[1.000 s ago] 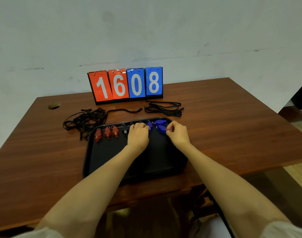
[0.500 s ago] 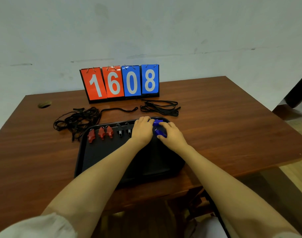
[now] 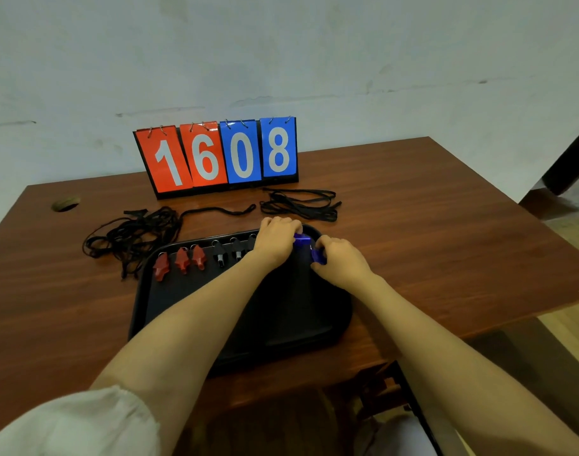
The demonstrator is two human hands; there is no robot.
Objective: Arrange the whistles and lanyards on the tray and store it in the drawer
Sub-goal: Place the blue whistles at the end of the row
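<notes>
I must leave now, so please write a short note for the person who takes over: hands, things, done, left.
Left hand holds the far blue whistle; right hand pinches the near blue whistle, both over the tray.
Done: three red whistles and black whistles lined up on the tray.
Left: set the blue ones, add the lanyards from the table, store the tray in the drawer.

On the black tray (image 3: 334,311) near the worktop's (image 3: 446,225) front edge, three red whistles (image 3: 182,261) and black whistles (image 3: 219,255) line the far rim — the right hand (image 3: 342,263) pinches a blue whistle (image 3: 317,256), the left hand (image 3: 276,240) curled against a second blue whistle (image 3: 302,240).
</notes>
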